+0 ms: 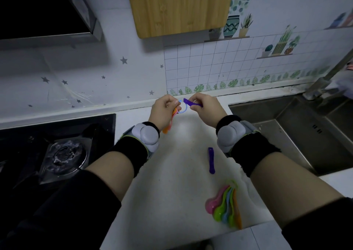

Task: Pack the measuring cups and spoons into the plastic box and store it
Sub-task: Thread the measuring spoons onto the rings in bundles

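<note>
Above the back of the white counter [172, 173], my left hand [164, 110] pinches a light blue ring [183, 108] from which orange and pink spoons [169, 124] hang. My right hand [206, 109] pinches a purple measuring spoon [191, 102] by its handle, its end at the ring. A second purple spoon [211, 160] lies loose on the counter. A fanned stack of pink, green, blue and orange spoons [227, 206] rests near the front right edge. No plastic box is in view.
A gas hob [63, 154] sits at the left, a steel sink [298, 133] with a tap [328, 71] at the right. A wooden board [179, 6] hangs on the wall above. A range hood [47, 10] is at upper left.
</note>
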A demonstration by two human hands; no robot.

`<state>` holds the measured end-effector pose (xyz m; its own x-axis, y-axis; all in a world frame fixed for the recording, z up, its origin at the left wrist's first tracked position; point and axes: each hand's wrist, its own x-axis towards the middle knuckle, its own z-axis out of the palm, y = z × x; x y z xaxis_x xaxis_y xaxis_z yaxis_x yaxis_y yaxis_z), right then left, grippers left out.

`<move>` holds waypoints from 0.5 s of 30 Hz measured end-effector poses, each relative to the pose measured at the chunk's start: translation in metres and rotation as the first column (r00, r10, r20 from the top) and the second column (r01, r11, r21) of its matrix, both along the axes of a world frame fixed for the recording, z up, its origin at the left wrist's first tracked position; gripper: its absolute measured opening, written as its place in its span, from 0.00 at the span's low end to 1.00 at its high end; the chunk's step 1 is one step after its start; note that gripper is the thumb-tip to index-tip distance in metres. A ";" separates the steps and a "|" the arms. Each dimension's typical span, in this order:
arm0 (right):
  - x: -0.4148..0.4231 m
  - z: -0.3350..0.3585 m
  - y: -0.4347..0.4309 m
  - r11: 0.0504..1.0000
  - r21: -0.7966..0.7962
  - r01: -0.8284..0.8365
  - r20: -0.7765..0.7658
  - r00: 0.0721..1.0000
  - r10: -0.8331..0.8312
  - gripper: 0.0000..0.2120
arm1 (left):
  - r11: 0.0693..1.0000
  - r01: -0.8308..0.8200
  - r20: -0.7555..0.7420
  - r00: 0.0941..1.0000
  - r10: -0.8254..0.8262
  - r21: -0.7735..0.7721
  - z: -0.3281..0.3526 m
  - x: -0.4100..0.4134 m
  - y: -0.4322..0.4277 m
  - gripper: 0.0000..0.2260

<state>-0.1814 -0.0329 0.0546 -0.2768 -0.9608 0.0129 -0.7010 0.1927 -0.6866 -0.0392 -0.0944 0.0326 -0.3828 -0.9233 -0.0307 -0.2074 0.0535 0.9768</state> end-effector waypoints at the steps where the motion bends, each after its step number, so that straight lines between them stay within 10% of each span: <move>1: -0.001 0.001 0.000 1.000 0.014 -0.020 -0.120 0.993 0.021 0.08 | 1.000 0.003 0.033 0.999 -0.003 -0.020 0.000 0.001 -0.001 0.07; 5: -0.001 0.007 -0.002 0.996 0.031 -0.084 -0.415 0.905 0.089 0.10 | 0.997 0.021 0.102 0.995 -0.014 -0.072 0.006 0.006 0.001 0.07; 15: -0.002 0.020 -0.006 0.982 0.115 -0.152 -0.600 0.777 0.191 0.11 | 0.996 0.043 0.144 0.989 -0.031 -0.080 0.016 0.008 0.007 0.07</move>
